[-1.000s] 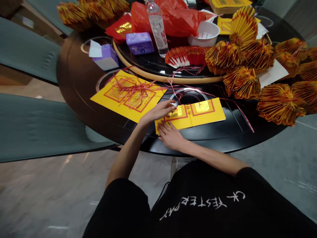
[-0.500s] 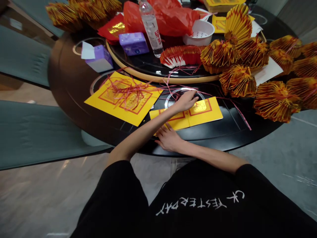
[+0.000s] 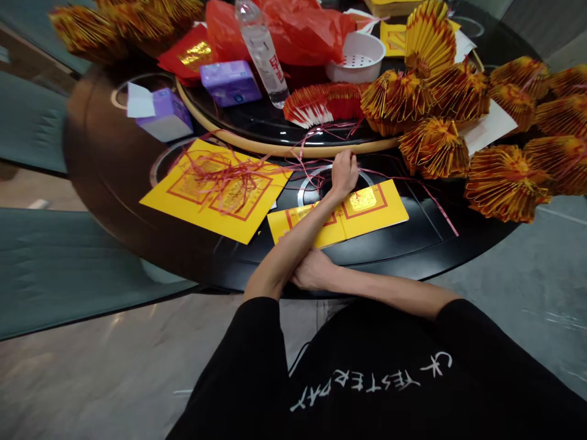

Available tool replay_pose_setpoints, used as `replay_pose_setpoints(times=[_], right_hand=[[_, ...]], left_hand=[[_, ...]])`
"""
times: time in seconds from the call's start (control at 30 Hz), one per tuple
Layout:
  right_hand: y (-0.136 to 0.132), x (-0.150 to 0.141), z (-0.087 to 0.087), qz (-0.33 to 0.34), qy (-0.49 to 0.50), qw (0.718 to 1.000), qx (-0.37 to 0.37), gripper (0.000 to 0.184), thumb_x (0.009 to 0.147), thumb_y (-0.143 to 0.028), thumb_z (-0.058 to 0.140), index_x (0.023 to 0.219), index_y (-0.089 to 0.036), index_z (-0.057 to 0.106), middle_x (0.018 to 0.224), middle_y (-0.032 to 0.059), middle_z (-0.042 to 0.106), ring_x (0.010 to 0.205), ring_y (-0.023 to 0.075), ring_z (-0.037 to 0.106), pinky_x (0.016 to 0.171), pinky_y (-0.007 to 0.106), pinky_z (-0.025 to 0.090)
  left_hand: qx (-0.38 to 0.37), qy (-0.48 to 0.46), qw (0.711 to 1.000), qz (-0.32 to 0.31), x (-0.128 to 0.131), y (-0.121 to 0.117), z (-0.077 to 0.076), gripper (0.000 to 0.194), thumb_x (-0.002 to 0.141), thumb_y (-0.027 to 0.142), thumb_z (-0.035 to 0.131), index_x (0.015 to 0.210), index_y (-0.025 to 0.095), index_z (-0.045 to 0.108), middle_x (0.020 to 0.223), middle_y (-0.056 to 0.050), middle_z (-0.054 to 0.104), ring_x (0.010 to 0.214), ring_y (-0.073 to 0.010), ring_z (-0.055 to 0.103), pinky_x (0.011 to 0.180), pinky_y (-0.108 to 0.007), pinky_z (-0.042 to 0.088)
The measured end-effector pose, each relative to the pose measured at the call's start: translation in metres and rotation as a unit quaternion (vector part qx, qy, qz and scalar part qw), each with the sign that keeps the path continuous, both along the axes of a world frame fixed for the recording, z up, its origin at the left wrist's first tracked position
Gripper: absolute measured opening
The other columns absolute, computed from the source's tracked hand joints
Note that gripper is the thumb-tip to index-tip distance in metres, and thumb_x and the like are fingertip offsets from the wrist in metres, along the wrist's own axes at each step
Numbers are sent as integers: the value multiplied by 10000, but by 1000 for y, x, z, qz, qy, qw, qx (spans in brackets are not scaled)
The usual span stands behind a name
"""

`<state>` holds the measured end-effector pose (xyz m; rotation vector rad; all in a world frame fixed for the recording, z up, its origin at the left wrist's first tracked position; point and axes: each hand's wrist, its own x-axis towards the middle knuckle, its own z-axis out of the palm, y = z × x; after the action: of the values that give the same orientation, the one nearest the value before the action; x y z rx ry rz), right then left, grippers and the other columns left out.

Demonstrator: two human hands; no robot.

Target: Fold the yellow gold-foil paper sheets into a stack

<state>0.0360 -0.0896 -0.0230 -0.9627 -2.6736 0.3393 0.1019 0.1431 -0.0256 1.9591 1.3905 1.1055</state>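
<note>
My arms cross at the near edge of the black round table. My right hand lies low, under my left arm, just below the folded yellow paper. Its fingers curl a little, and it holds nothing that I can see. My left arm goes over that paper. My left hand stands up with its fingers bunched close, near a metal ring set in the table. Thin red string runs right by those fingers, but I cannot tell if they pinch it. Next to the folded paper lies a flat yellow sheet with a tangle of string on top. A purple tissue box sits on the table, with a white tissue poking out. Farther off is a glass turntable with a wood rim. On it are a white bowl with holes, a clear plastic bottle, and a red plastic bag. Gold and red paper fans crowd the right side.
</note>
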Motion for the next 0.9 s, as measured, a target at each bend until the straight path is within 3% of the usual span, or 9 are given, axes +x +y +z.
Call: replay_pose_setpoints(times=[0.13,0.27,0.37,0.53,0.6,0.67,0.77,0.9], right_hand=[[2,5,6,74,-29,996,31,428,1093,-223,393,1441,-103,611,1524,151,617,1401,297,556,1234,476,393],[4,12,17,130,-52,990,23,403,1111,-251,376,1286,-137,721,1312,138,751,1250,297,672,1158,493,462],[5,17,21,178,-31,984,10,482,1136,-343,344,1232,-71,730,1208,162,783,1145,253,727,1109,419,512],[6,46,20,276,114,951,83,382,1095,-238,421,1324,-107,698,1372,129,734,1333,176,655,1185,347,476],[12,72,19,244,193,942,122,377,1073,-227,427,1272,-117,727,1333,120,756,1357,185,643,1168,365,507],[24,101,18,160,257,942,142,379,1063,-238,427,1239,-115,739,1258,136,783,1306,217,681,1104,419,569],[48,139,15,10,283,953,103,399,1074,-241,387,1251,-166,736,1188,133,799,1184,227,737,1038,469,610],[74,157,3,-80,267,960,39,462,1084,-289,326,1341,-180,695,1355,157,723,1353,256,634,1160,530,525]], left_hand=[[75,-24,997,2,-8,8,-16,435,1103,510,412,990,178,669,1034,-114,709,1082,-264,663,1054,-431,477],[119,-26,993,-14,-16,5,-20,642,1090,648,251,993,181,681,994,-113,706,1010,-246,669,994,-413,506],[146,-30,988,-29,-21,-2,-12,725,1075,686,169,984,181,682,982,-118,705,989,-243,674,966,-408,519],[196,-13,979,-47,-43,-31,23,645,1110,594,176,1050,186,672,1062,-124,715,1077,-244,688,1006,-411,520],[200,32,978,-53,-58,-52,35,570,1123,510,207,1149,171,664,1160,-147,717,1173,-257,669,1070,-431,499],[167,132,974,-81,-74,-77,42,477,1108,423,302,1300,134,629,1321,-184,690,1322,-286,608,1158,-476,449],[74,301,943,-120,-93,-112,41,475,1054,306,398,1441,97,577,1542,-212,571,1520,-327,444,1258,-545,338],[22,397,904,-159,-107,-140,34,597,1044,314,400,1542,-7,475,1653,-257,422,1594,-362,320,1302,-563,262]])
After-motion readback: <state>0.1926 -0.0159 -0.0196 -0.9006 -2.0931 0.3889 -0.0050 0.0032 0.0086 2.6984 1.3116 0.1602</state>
